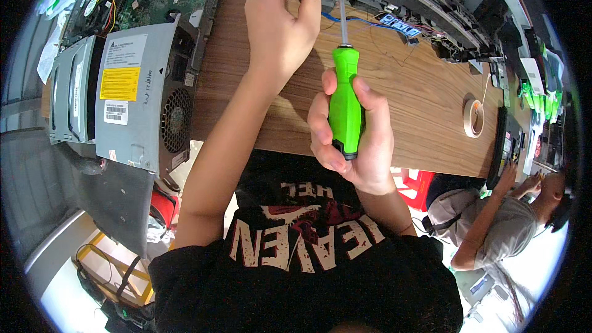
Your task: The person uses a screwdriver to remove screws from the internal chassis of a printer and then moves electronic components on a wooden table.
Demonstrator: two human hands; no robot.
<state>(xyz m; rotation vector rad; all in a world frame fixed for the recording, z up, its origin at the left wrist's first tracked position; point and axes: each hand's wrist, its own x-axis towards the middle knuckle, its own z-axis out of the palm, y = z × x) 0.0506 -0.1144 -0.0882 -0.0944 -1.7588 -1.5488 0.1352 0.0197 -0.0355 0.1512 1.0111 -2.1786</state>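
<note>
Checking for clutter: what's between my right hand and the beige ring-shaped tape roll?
The head view shows only bare brown wooden tabletop between your right hand and the roll.

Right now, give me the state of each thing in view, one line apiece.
Right grip: closed around the screwdriver handle.
Left grip: at the dark mechanism's edge, partly cut off; hold unclear.
Green screwdriver: held, tip at the mechanism; contact unclear.
Dark mechanism: uncovered, rails exposed.
Blue wires: exposed, trailing beside the mechanism.
Green circuit board: uncovered.
Tape roll: on the table, unheld.
</note>
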